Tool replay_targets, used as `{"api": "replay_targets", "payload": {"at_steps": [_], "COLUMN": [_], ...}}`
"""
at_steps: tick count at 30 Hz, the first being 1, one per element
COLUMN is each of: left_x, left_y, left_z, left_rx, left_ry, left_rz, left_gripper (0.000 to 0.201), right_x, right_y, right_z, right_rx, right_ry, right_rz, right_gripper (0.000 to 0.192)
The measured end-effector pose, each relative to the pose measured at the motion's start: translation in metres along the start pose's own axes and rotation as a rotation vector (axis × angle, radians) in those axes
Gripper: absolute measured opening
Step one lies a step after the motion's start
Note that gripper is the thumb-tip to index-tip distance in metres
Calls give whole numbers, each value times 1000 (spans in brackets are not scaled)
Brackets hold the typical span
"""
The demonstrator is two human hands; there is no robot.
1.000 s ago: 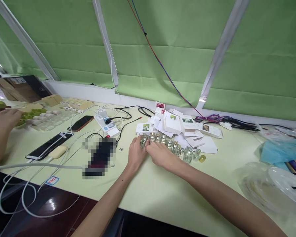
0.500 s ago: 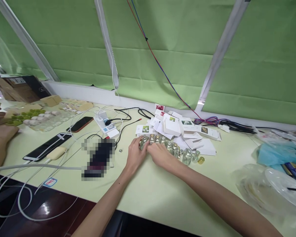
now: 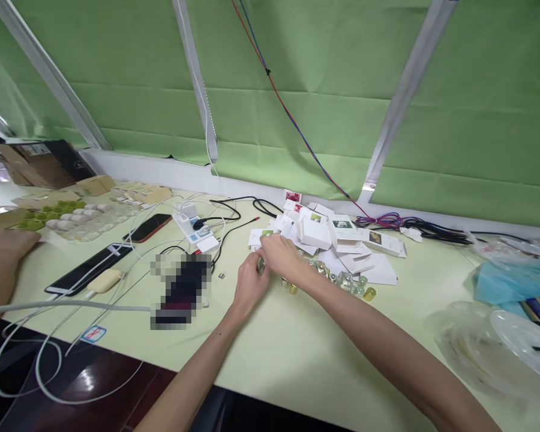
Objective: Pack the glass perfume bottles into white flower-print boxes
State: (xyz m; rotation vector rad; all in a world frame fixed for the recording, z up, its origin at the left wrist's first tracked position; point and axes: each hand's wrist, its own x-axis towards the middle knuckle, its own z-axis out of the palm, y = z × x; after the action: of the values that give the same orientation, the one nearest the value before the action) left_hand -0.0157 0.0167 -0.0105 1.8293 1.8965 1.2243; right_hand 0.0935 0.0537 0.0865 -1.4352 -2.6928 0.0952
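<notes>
My left hand [image 3: 251, 279] is closed around a small glass bottle [image 3: 260, 263], which shows only in part between the fingers. Right over its top, my right hand [image 3: 281, 255] has its fingers curled in. Those fingertips are hidden, so what they pinch does not show. Partly behind my right wrist lies a row of small clear glass bottles [image 3: 344, 281]. A yellow-gold cap [image 3: 293, 288] lies below the wrist, and another yellowish piece [image 3: 369, 294] is at the row's right end.
White printed cartons [image 3: 314, 228] are heaped behind the bottles. To the left are a power strip [image 3: 191, 227], phones [image 3: 90, 269] and loose white cables. Another person's arm [image 3: 4, 264] reaches in at far left. Plastic bags [image 3: 504, 279] and a white lid [image 3: 526, 342] lie right.
My right hand has moved up over the top of the bottle in my left hand. The row of bottles now looks lower and more scattered. The other person's hand has shifted.
</notes>
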Motion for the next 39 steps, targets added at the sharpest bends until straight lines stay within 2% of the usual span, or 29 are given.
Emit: {"api": "replay_targets", "payload": {"at_steps": [5,11,22,25,30,33,36,39], "left_x": [0,-1,-1,-1,-3,-4,-4,-3], "left_y": [-1,-1,-3,-3,-1,-1,-4,-5], "left_z": [2,4,8,9,9,9,8,7], "left_rx": [-20,-12,6,6,-3,-23,-39,-77], "left_ry": [-10,0,24,23,17,-1,-28,-25], "left_rz": [12,19,54,58,52,15,-6,-3], "left_gripper": [24,18,19,19,22,24,27,32], "right_x": [10,10,10,8,7,0,-18,-38], "right_y": [0,3,4,2,-5,-10,-12,-12], "right_z": [1,-6,-8,-19,-55,-66,-61,-45], "right_rx": [-23,-45,-80,-82,-80,-61,-19,37], "right_ry": [-52,-100,-85,-48,39,92,22,-100], "right_rz": [-8,-77,-175,-175,-182,-175,-133,-44], "right_gripper": [20,24,27,30,35,33,28,34]}}
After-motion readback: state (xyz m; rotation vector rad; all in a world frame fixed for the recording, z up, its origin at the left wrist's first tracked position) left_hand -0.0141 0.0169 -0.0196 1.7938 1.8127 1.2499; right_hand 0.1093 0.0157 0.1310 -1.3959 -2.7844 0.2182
